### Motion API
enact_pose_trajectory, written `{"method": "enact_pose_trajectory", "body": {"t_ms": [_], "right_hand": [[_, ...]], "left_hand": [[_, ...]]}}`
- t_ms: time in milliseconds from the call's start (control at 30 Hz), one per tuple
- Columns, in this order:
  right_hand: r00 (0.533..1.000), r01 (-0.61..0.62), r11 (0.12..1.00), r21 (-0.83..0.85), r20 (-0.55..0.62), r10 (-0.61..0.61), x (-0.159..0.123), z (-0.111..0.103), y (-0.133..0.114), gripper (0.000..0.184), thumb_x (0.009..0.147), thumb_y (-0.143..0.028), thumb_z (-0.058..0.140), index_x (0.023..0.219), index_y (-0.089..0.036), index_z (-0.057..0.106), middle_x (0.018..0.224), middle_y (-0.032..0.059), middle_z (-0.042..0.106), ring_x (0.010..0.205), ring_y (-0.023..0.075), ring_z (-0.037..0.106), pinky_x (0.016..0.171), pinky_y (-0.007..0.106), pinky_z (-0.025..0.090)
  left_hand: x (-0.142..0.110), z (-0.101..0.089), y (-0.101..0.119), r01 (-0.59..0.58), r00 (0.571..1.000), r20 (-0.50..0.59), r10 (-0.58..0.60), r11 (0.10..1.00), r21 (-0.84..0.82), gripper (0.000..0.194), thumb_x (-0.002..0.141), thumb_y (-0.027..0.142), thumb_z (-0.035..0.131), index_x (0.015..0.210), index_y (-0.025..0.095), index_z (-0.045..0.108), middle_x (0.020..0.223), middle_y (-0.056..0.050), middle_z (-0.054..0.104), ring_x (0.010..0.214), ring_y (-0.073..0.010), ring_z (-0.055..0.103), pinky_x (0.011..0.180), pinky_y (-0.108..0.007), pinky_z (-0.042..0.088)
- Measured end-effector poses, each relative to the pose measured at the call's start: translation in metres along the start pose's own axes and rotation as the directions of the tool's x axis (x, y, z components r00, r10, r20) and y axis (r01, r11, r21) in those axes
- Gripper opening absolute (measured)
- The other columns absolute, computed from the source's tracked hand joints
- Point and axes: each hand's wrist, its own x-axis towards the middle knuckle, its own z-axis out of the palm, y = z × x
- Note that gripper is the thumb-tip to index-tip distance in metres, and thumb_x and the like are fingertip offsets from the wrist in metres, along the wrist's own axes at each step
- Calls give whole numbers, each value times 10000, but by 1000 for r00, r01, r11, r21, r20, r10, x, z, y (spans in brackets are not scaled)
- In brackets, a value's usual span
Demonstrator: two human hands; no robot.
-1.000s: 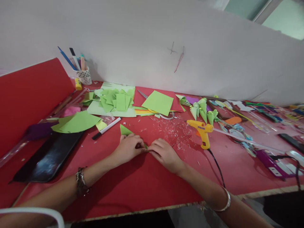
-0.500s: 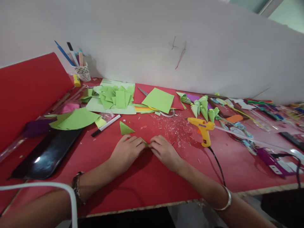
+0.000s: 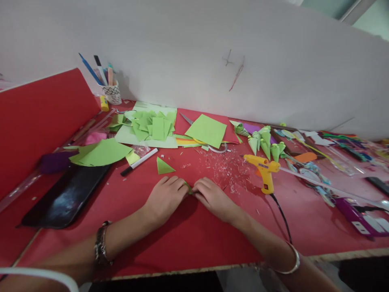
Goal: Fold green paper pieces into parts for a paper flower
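Between my two hands is a small piece of green paper, mostly hidden under the fingers. My left hand is closed on its left side, knuckles up. My right hand pinches its right end with thumb and fingers. Just beyond my left hand lies a folded green paper triangle. Farther back, a heap of cut green paper pieces rests on pale green sheets, beside a larger green square. Several rolled green paper cones sit to the right of it.
A yellow glue gun with a black cord lies right of my hands, near white scraps. Left are a black phone, a marker and green paper fans. A pen cup stands by the wall; a purple power strip is far right.
The view has shifted slightly, so everything sits a little farther right. Both hands stay together on the small green paper, with a bit more of it showing between the fingers.
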Motion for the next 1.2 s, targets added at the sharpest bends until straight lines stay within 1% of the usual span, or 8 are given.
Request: {"method": "enact_pose_trajectory", "body": {"t_ms": [200, 300, 433, 633, 733, 867, 1000, 1200], "right_hand": [[999, 33, 972, -235, 26, -28, 0, 7, -3, 87, 832, -106, 457, 868, -94, 536, 839, 79, 543, 788, 186, 447, 711, 302, 404], [998, 67, 953, -296, 32, -60, -1, 5, -5, 114, 842, -119, 444, 877, -88, 548, 835, 84, 546, 788, 188, 441, 697, 289, 396], [998, 68, 943, -326, 35, -60, -2, 2, -7, 156, 850, -117, 421, 769, -119, 554, 756, 57, 541, 709, 168, 428, 623, 260, 371], [992, 108, 952, -286, -34, -122, -4, 0, -5, 169, 879, -197, 381, 904, -131, 535, 801, 46, 551, 734, 157, 442, 656, 255, 358], [980, 162, 908, -386, -47, -195, -5, 2, -1, 197, 884, -250, 387, 861, -142, 550, 748, 37, 552, 702, 155, 445, 616, 260, 333], [963, 201, 822, -533, -45, -265, -6, 3, 0, 182, 875, -183, 399, 799, -149, 561, 664, 22, 541, 641, 148, 442, 554, 275, 276], [969, 157, 789, -594, -63, -240, -5, 2, -7, 186, 860, -145, 403, 753, -146, 555, 633, 26, 543, 618, 147, 454, 543, 283, 260], [981, 86, 813, -575, -93, -170, -5, 2, -12, 284, 877, -161, 355, 643, -155, 517, 507, 7, 507, 455, 117, 412, 451, 278, 176]], "left_hand": [[2, -2, -4, 21, 997, 79, -16, 997, -69, 43, 793, 170, 523, 781, 157, 562, 789, -28, 587, 753, -185, 523, 657, -293, 387], [1, -7, -3, 53, 991, 131, -35, 988, -142, 45, 795, 162, 517, 809, 148, 558, 808, -38, 586, 754, -173, 529, 645, -266, 402], [-2, -8, 1, 24, 986, 168, 4, 986, -164, 95, 810, 118, 467, 762, 146, 544, 736, -23, 568, 650, -148, 517, 569, -242, 387], [-3, -4, -6, -17, 999, 41, 23, 991, -130, 179, 849, 186, 425, 712, 144, 533, 675, -19, 547, 596, -144, 496, 552, -245, 379], [-3, -3, -9, -54, 998, -50, 50, 995, -81, 270, 881, 218, 355, 691, 148, 533, 645, -18, 538, 577, -142, 488, 546, -249, 370], [-4, -5, -9, -77, 989, -125, 73, 997, -25, 344, 900, 238, 296, 663, 153, 530, 612, -12, 524, 549, -135, 471, 527, -250, 346], [-4, -8, -9, -81, 981, -174, 84, 996, 24, 367, 903, 232, 284, 638, 155, 525, 607, -10, 515, 545, -128, 454, 530, -250, 332], [-3, -12, -8, -69, 981, -177, 74, 997, 36, 340, 889, 236, 333, 626, 161, 534, 599, -1, 510, 533, -112, 439, 502, -242, 295]]}}
